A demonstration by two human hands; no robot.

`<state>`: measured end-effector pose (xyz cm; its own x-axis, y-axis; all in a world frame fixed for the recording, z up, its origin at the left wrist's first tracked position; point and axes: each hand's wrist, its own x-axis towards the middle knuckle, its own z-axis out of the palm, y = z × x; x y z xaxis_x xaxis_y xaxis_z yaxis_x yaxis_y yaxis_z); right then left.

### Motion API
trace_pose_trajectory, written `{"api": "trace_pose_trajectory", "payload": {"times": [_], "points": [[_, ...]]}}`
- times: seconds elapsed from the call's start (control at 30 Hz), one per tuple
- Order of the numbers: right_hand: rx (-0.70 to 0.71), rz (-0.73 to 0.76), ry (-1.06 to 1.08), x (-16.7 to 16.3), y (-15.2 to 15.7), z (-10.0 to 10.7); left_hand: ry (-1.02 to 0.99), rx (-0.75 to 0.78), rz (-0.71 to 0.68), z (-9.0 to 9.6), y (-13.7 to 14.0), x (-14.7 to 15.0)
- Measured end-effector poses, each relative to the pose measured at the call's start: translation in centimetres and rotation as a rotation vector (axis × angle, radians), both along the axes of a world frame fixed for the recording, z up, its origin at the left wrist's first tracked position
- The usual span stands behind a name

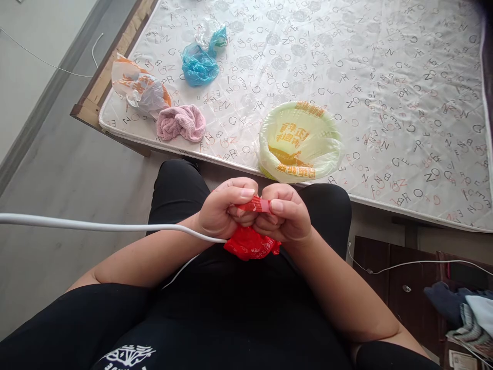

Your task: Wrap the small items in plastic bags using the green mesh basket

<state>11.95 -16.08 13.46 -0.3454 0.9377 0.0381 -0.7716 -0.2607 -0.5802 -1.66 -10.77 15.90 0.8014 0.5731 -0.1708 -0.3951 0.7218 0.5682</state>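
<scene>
Both fists meet in front of my body around a red plastic bag [252, 245] with pale printing. My left hand [231, 203] is closed on it, thumb laid along the top. My right hand [287, 210] grips the same bag, its thumb pressing a stretched strip that runs between the two hands. The crumpled body of the bag hangs below my fingers; the part inside my fists is hidden. Just beyond my hands, at the mattress edge, stands a yellow-green bin [264, 169] lined with a translucent bag [327, 144] bearing orange print.
On the letter-patterned mattress [385, 103] lie a pink towel [181, 123], a white and orange plastic bag [140, 87] and a blue plastic bag [200, 67]. A white cable [115, 225] crosses from the left to near my hands. Folded clothes [462, 308] sit at lower right.
</scene>
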Motion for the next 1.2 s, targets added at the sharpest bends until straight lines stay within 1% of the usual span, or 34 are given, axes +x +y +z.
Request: {"api": "trace_pose_trajectory", "payload": {"times": [0.2,0.3,0.4,0.53,0.67,0.87,1.0,1.2], "points": [[0.021,-0.022,0.005,0.16,0.08,0.29,-0.016,0.009,0.014,0.43,-0.02,0.22],[0.055,-0.032,0.023,0.27,0.13,0.59,-0.034,-0.001,0.014,0.38,-0.03,0.29],[0.055,-0.041,0.032,0.38,0.14,0.65,-0.016,-0.012,0.014,0.17,0.01,0.34],[0.045,-0.046,0.033,0.54,0.08,0.46,0.054,-0.066,0.033,0.0,0.12,0.48],[0.031,-0.055,0.014,0.58,0.04,0.39,0.045,-0.105,0.039,0.14,0.2,0.54],[0.012,-0.068,-0.006,0.73,0.17,0.32,0.032,-0.079,0.019,0.37,0.47,0.64],[-0.021,-0.072,-0.042,0.8,0.17,0.33,0.046,-0.1,0.034,0.3,0.6,0.69],[0.039,-0.077,0.001,0.83,0.15,0.4,0.026,-0.055,0.014,0.16,0.72,0.68]]}}
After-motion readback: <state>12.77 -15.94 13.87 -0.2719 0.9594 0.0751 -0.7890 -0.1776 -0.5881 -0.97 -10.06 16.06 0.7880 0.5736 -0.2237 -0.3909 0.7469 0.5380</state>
